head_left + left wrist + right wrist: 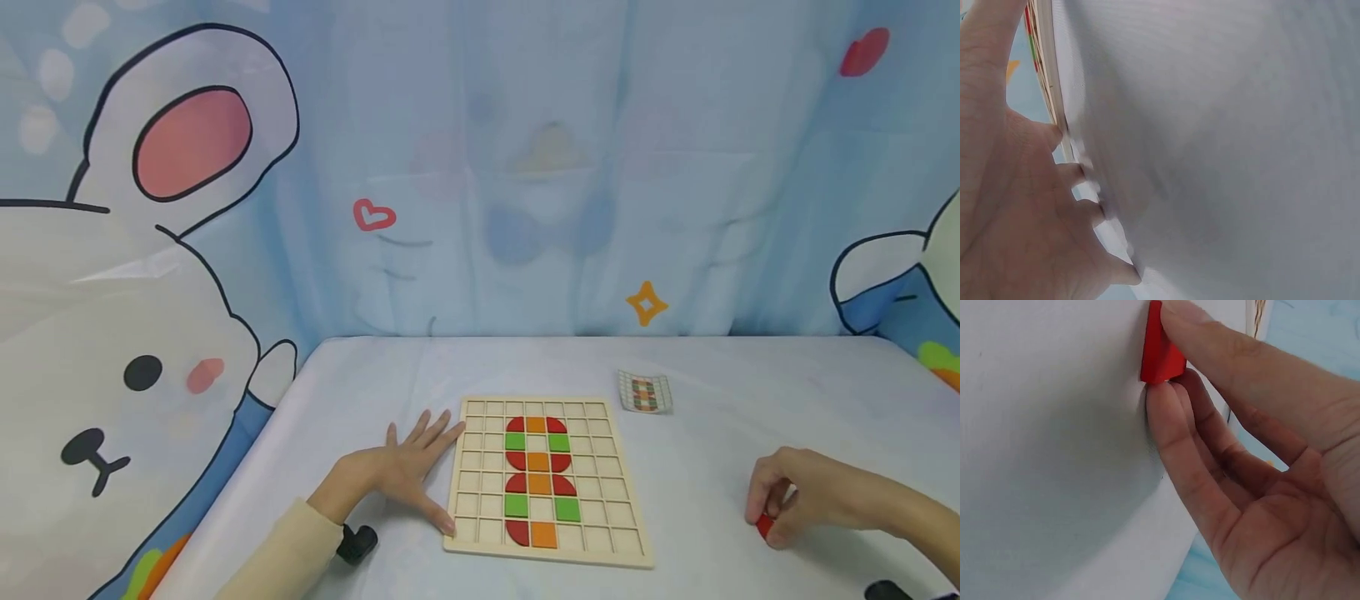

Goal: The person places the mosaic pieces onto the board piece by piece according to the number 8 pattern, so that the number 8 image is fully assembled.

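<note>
A wooden grid board (468, 483) lies on the table with red rounded tiles, orange squares and green tiles set in its middle columns. In the lowest tiled row, a red tile (517, 532) sits left of an orange tile (543, 534). My left hand (408, 467) rests with spread fingers at the board's left edge, thumb and fingertips touching it or close by. Well to the right of the board, my right hand (813, 492) pinches a red block (1163, 350) between thumb and fingers, at the tabletop. The block's far side is hidden by the thumb.
A small printed pattern card (645, 393) lies beyond the board's upper right corner. White cloth (697, 467) covers the table. Behind it hangs a blue cartoon curtain (525, 167). Dark wrist devices show at the left wrist (356, 543) and at the lower right edge.
</note>
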The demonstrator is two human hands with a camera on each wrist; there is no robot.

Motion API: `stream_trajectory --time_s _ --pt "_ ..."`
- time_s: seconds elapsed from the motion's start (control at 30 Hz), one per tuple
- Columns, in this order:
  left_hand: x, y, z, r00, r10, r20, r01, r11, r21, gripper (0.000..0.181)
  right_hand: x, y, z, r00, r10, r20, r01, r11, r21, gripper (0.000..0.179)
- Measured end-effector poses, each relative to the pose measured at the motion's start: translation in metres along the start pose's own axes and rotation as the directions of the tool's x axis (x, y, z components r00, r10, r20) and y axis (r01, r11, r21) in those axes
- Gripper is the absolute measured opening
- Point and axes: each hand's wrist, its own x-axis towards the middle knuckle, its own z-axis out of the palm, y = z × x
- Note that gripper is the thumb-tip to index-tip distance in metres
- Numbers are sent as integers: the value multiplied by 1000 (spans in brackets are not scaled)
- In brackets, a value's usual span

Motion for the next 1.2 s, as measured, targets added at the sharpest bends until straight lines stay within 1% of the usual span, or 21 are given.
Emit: stream_trajectory --time_s 0.03,0.23,0.4,0.57,0.7,0.87,1.0,1.1,1.2 --pt "1 1 0 1000 4 1 -4 1000 1 130 -1 0 1 1000 24 -7 -24 1000 -2 21" --pt "1 1 -1 1000 1 -5 -1 1000 23 132 1 -11 6 993 105 -54 -107 994 -39 23" --pt "-1 1 -2 1000 7 -12 -7 1000 19 132 3 -17 7 991 119 -58 -122 992 -39 28" --pt "0 2 -1 1000 4 6 -4 1000 14 133 2 -15 9 991 114 -63 -116 993 -22 28" --pt "1 2 0 1000 -3 8 3 1000 21 133 0 -11 10 993 91 -70 -92 996 -11 27" --pt "-1 3 -1 1000 5 0 -5 1000 24 133 -4 -6 10 997 17 -77 -19 1000 -21 27" --pt "-1 3 -1 1000 21 0 -21 1000 19 133 -6 -3 13 996 -58 -63 59 998 18 24" --pt "-1 3 -1 1000 20 7 -20 1000 14 133 -7 -5 19 994 -87 -67 90 995 37 22" --pt "-1 3 -2 1000 17 11 -17 1000 16 133 -7 -11 26 991 -96 -97 98 995 18 23"
